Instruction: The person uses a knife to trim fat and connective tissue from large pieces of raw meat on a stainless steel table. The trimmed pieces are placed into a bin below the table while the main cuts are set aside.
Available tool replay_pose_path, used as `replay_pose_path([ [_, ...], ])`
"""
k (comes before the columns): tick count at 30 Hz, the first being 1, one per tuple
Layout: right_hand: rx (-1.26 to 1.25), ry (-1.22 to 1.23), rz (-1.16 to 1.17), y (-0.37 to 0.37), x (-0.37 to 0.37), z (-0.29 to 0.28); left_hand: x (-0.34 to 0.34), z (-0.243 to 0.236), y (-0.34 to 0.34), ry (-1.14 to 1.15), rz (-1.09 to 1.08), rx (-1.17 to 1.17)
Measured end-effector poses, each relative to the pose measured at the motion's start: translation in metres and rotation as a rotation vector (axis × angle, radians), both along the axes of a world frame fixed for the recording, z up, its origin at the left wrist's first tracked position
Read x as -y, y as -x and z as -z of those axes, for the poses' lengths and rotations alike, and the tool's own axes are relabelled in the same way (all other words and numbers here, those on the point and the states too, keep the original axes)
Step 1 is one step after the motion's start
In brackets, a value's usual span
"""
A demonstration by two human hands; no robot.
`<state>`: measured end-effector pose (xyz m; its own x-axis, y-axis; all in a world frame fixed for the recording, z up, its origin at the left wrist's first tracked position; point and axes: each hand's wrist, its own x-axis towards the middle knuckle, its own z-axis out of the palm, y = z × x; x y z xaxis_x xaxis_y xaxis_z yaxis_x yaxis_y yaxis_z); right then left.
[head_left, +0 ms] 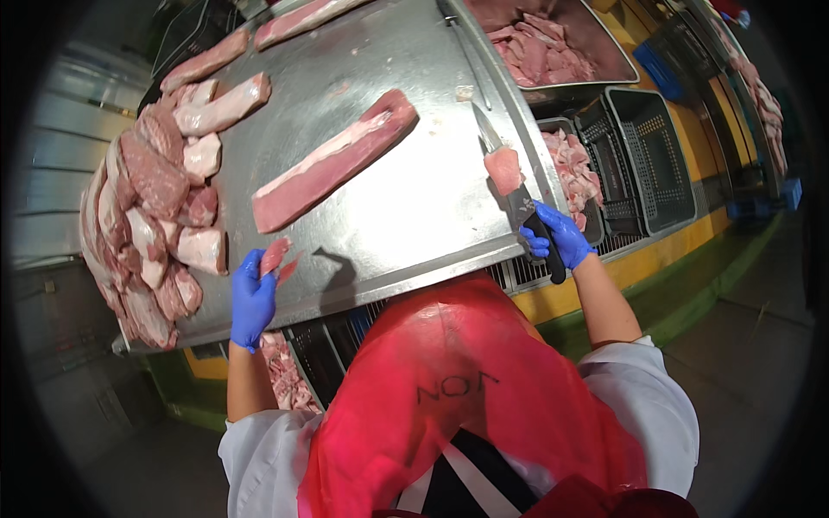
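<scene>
My left hand [252, 302], in a blue glove, is closed on a small pink meat scrap [276, 255] above the near left part of the steel table [406, 216]. In the blue-gloved fingers of my right hand [561, 236] is the black handle of a knife [487, 129], its blade pointing away from me. Across the blade rests a small piece of meat [503, 171]. Between my hands, farther in, a long pork loin [332, 164] with a pale fat strip lies slantwise on the metal.
Many meat cuts [142, 207] are heaped along the table's left side. A sharpening steel [466, 56] lies by the right edge. Beyond that edge stand a metal tub of meat [622, 65], a crate of trimmings [574, 177] and a black crate [652, 160]. Below my left forearm are more trimmings [289, 380].
</scene>
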<state>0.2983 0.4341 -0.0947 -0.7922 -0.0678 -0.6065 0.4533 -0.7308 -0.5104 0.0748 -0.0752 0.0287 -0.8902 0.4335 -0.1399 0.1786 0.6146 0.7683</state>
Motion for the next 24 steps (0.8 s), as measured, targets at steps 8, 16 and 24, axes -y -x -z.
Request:
replay_pose_path([
  [8,-0.037,-0.085,0.044,-0.038,0.017,-0.027,-0.197,-0.057,0.004,-0.239,0.213,0.194],
  [16,-0.127,-0.336,-0.023,-0.024,0.021,-0.011,-0.438,-0.158,-0.026,-0.518,0.981,-0.748],
  [24,-0.069,-0.454,0.400,-0.140,-0.036,-0.018,-0.359,0.119,-0.015,-0.143,0.786,-0.296],
])
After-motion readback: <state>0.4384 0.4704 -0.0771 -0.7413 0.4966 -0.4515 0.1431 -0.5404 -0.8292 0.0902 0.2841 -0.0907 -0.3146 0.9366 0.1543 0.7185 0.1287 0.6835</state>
